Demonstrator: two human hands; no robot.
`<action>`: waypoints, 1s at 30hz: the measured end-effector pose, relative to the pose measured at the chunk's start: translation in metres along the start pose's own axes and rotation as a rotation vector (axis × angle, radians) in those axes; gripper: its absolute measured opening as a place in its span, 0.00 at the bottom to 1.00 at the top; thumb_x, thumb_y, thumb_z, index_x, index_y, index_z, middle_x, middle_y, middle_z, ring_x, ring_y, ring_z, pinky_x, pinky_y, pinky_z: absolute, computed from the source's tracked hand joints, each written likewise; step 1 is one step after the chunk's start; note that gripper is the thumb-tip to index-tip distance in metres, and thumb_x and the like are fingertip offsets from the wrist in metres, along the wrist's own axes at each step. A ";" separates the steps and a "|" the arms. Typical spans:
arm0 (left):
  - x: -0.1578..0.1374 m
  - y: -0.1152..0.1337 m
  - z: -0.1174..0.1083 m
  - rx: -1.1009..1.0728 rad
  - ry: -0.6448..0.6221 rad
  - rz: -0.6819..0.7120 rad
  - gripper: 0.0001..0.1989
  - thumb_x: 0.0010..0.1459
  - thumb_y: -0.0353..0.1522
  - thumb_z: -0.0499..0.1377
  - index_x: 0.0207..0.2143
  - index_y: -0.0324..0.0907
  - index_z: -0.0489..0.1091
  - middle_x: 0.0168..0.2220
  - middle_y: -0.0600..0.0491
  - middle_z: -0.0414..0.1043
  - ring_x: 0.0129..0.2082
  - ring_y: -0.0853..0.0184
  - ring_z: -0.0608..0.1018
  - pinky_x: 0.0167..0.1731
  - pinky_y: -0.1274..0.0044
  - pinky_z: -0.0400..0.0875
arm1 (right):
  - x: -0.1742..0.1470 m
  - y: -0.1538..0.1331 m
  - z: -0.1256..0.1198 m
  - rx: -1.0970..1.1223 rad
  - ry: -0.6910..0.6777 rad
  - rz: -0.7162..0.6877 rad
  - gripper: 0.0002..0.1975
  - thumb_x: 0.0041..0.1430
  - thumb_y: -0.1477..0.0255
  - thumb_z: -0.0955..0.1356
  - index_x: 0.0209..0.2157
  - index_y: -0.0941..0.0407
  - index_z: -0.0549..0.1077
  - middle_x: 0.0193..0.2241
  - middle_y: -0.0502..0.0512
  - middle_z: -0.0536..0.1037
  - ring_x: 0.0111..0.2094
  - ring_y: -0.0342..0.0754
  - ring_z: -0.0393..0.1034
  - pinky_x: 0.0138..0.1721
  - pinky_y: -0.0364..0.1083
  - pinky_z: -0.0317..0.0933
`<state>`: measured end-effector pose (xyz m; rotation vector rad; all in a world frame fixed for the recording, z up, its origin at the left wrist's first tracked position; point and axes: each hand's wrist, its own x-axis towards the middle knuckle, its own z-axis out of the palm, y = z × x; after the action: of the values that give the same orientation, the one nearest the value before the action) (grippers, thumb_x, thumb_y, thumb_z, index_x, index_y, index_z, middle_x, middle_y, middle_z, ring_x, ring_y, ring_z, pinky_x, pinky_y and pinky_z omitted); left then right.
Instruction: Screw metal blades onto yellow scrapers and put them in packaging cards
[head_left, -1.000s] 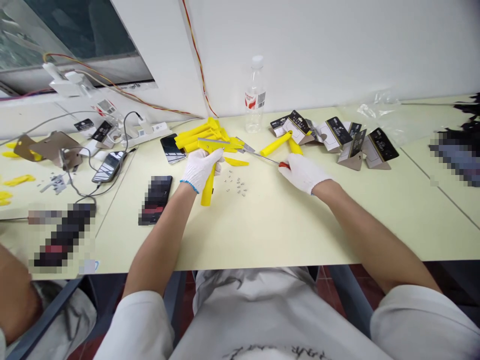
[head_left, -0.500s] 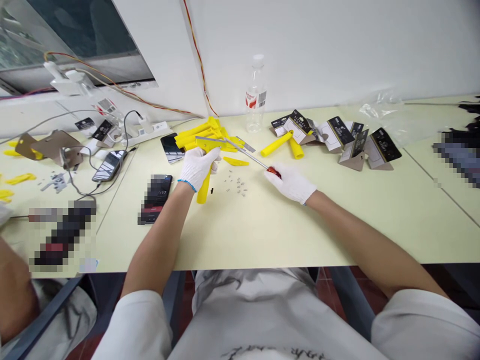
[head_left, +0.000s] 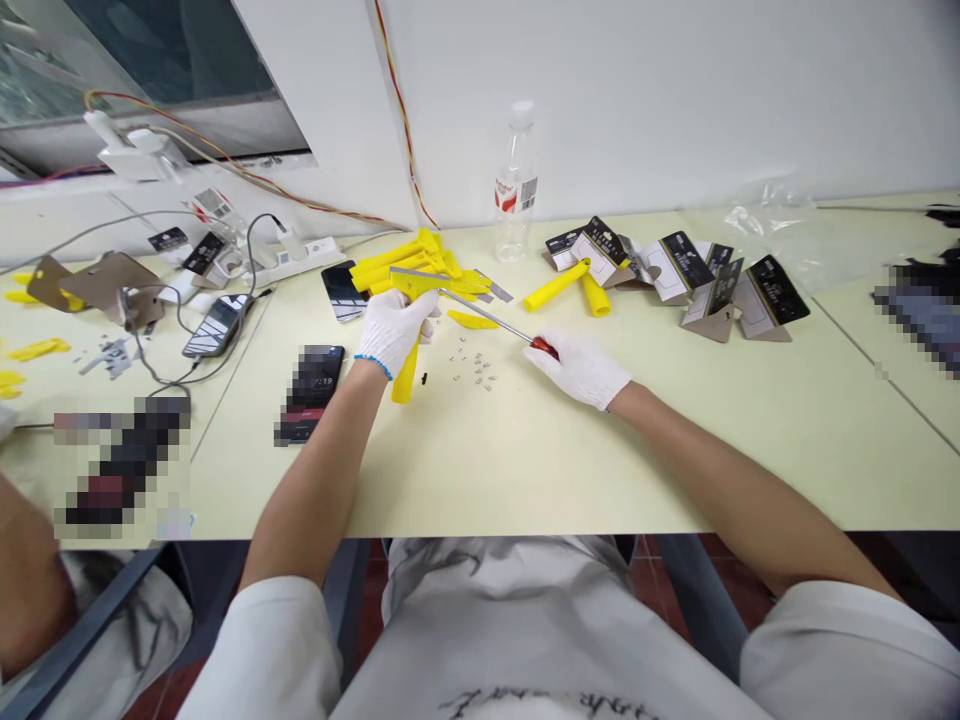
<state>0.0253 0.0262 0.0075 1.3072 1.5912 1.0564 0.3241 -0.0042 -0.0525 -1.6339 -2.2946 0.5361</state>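
My left hand point(head_left: 392, 332), in a white knit glove, is closed around a yellow scraper point(head_left: 405, 376) with a metal blade along its head; the handle points down toward me. In my gloved right hand point(head_left: 581, 370) is a screwdriver point(head_left: 544, 347) with a red handle. Its long shaft reaches left, and the tip meets the scraper's head beside my left fingers. Small metal pieces point(head_left: 480, 370) lie scattered on the table between my hands. A flat yellow piece point(head_left: 472, 320) rests just above them. Behind my left hand is a pile of yellow scraper parts point(head_left: 409, 258).
A clear bottle point(head_left: 516, 190) stands by the wall. Two yellow handles point(head_left: 559, 288) and several folded cards point(head_left: 679, 268) lie to the right. Phones point(head_left: 311, 395), a power strip point(head_left: 296, 263) and cables are at left, where another person's arm point(head_left: 30, 580) shows.
The screwdriver's shaft has dropped; its tip has gone from above the scraper's head down onto it, near my left fingers. My left hand keeps its hold on the scraper.
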 end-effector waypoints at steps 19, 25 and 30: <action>-0.002 0.006 0.002 0.608 0.108 0.199 0.24 0.74 0.36 0.65 0.23 0.41 0.69 0.22 0.51 0.74 0.27 0.65 0.76 0.35 0.70 0.65 | -0.013 -0.012 -0.016 0.093 0.163 0.087 0.11 0.72 0.60 0.74 0.42 0.54 0.77 0.38 0.61 0.85 0.36 0.56 0.77 0.39 0.50 0.65; -0.001 0.002 0.001 0.597 0.131 0.238 0.24 0.74 0.39 0.64 0.23 0.42 0.68 0.22 0.49 0.72 0.27 0.62 0.74 0.32 0.70 0.64 | -0.013 -0.013 -0.019 0.375 0.054 0.124 0.20 0.71 0.52 0.73 0.33 0.53 0.73 0.29 0.55 0.81 0.29 0.49 0.71 0.34 0.48 0.63; -0.001 0.002 0.001 0.595 0.116 0.246 0.24 0.73 0.40 0.64 0.23 0.42 0.68 0.23 0.49 0.73 0.27 0.63 0.75 0.33 0.70 0.65 | -0.013 -0.013 -0.023 0.689 -0.177 0.223 0.27 0.74 0.44 0.69 0.36 0.54 0.76 0.24 0.52 0.76 0.21 0.44 0.60 0.23 0.45 0.53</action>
<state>0.0270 0.0253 0.0088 1.9017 1.9578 0.8364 0.3272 -0.0172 -0.0263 -1.5146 -1.7251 1.3850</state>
